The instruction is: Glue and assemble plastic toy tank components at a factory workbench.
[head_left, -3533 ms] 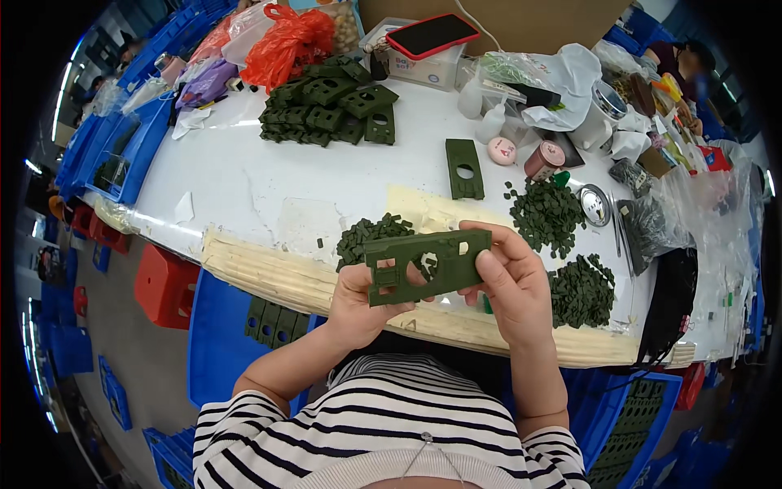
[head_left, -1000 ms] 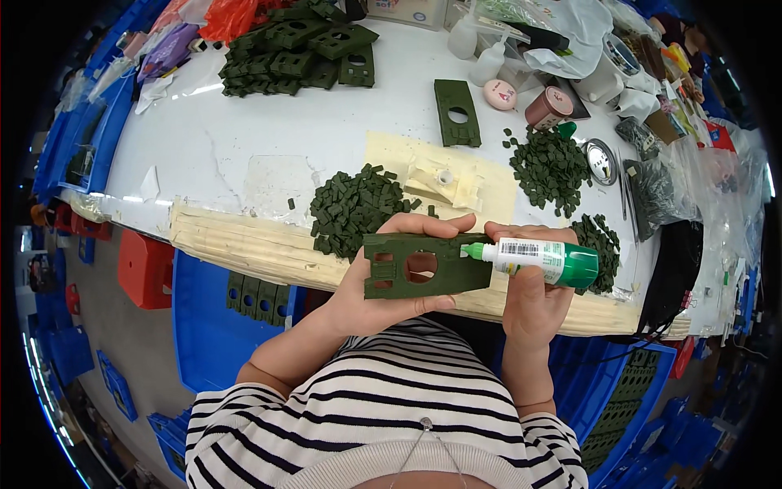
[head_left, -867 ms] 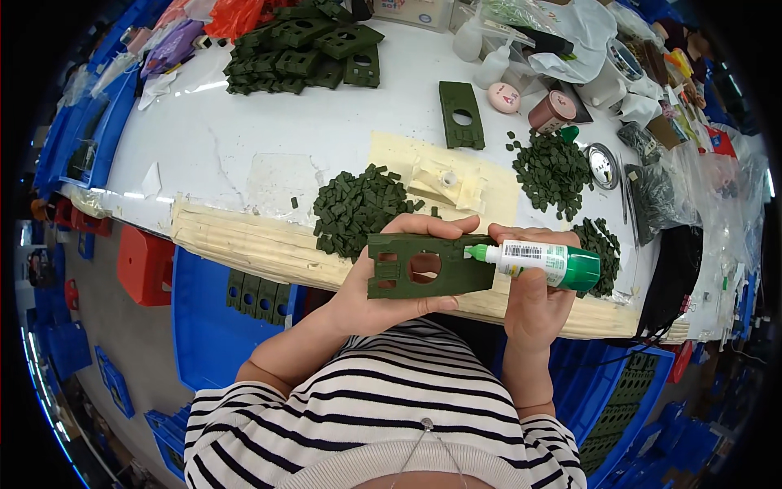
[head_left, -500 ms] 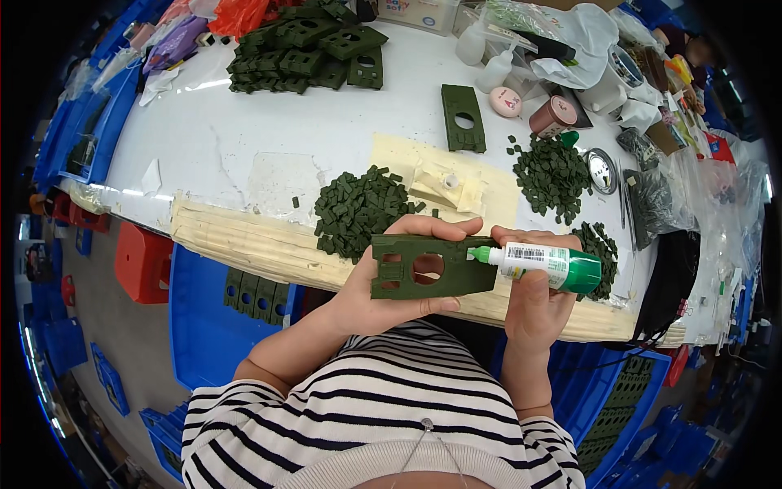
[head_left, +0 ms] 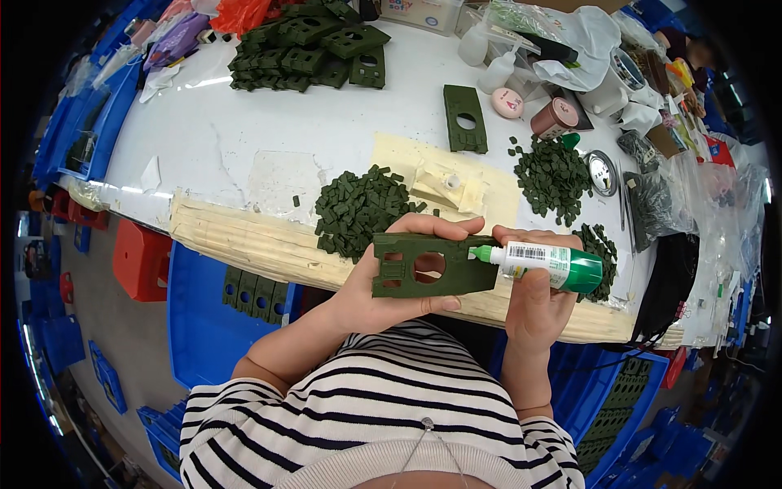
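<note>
Above the table's front edge, my left hand (head_left: 366,303) is closed around a dark green plastic plate (head_left: 464,277) with a large round hole and smaller square openings. Its thumb lies along the near edge and its fingers along the far one. My right hand (head_left: 533,314) grips a white and green glue bottle (head_left: 533,262), tilted on its side. The bottle's green nozzle points left and meets the plate's right part. Just beyond my left hand is a heap of small dark green pieces (head_left: 358,208). A cream-coloured plastic part (head_left: 448,186) sits behind the plate.
Similar green plates (head_left: 305,45) are stacked at the back left, and a single plate (head_left: 465,118) lies farther back. Two more heaps of small pieces (head_left: 554,175) (head_left: 599,257) are on the right. Blue bins (head_left: 195,326) and a red stool (head_left: 140,261) stand below the table.
Almost nothing differs. Both hands keep their grips, and the nozzle stays at the plate's right part; the whole view has shifted only very slightly.
</note>
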Motion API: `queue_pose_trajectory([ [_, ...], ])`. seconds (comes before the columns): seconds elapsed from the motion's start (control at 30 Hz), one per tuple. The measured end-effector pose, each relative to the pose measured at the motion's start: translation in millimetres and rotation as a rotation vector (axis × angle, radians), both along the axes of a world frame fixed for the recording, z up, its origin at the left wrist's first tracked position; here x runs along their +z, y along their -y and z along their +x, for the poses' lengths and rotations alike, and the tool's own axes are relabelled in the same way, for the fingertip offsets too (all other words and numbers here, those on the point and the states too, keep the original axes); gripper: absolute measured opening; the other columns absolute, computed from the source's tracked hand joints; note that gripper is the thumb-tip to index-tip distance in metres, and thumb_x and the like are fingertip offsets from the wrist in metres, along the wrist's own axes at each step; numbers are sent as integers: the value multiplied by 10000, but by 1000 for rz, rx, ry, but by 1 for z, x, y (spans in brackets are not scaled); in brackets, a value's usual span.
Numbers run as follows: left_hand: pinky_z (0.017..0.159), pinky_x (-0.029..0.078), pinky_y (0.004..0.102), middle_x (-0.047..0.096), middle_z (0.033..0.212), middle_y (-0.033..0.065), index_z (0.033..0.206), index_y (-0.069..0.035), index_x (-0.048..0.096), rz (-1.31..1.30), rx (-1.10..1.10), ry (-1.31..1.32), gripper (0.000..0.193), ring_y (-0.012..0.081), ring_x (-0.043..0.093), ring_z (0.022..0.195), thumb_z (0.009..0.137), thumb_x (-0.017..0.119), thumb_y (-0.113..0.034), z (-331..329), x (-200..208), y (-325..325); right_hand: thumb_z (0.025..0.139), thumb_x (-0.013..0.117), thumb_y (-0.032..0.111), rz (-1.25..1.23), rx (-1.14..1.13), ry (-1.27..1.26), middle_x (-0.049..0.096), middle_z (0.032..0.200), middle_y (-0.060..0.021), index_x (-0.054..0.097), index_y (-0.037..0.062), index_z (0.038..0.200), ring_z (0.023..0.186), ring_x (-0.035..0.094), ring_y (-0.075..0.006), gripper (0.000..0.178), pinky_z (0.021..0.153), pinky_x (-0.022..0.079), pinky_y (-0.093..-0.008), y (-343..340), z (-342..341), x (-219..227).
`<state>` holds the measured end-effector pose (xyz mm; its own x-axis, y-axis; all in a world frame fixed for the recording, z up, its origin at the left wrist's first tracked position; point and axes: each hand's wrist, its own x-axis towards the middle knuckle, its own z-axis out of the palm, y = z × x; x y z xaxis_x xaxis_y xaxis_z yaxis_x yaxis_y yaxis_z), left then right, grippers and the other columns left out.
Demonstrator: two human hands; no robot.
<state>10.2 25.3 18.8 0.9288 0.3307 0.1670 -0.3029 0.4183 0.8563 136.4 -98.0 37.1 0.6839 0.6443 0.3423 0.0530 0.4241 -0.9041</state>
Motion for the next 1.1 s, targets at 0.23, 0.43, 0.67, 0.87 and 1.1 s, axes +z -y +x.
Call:
queue_pose_trajectory([
  [0.23, 929, 461, 339, 368, 1358, 197, 1175, -81, 401, -14, 4, -20, 572, 240, 457, 1196, 712, 728, -4, 0, -1, 0, 835, 636, 192, 1, 1, 5, 605, 939, -212, 467, -39, 993, 940, 606, -293, 327, 829, 485, -371, -1, 0, -1],
  [0.43, 892, 475, 301, 361, 1376, 156, 1190, -53, 408, 15, 6, 26, 527, 180, 490, 1147, 743, 658, 67, 0, -3, 1, 836, 626, 164, -2, 0, -8, 606, 940, -212, 467, -40, 995, 944, 607, -293, 303, 832, 485, -368, 0, -1, -1],
  [0.67, 943, 461, 358, 381, 1344, 200, 1178, -73, 400, -57, 0, -3, 589, 247, 451, 1199, 702, 745, -29, 1, -3, 1, 829, 634, 185, 24, -5, -122, 610, 931, -206, 474, -38, 986, 938, 607, -292, 316, 826, 484, -372, 1, -3, -1],
  [0.87, 923, 479, 350, 376, 1347, 194, 1182, -56, 392, -93, -4, 1, 577, 241, 470, 1177, 713, 727, -15, -1, -2, 1, 825, 646, 218, 5, 4, 5, 606, 922, -200, 471, -38, 981, 929, 605, -291, 347, 827, 482, -379, 1, -1, -2],
  [1.1, 890, 503, 344, 372, 1348, 197, 1189, -58, 384, -96, -6, 15, 582, 243, 481, 1164, 717, 718, 5, 0, 0, 1, 834, 635, 274, 83, 13, -200, 598, 920, -193, 457, -27, 993, 950, 597, -303, 384, 829, 482, -391, 2, -4, -1],
])
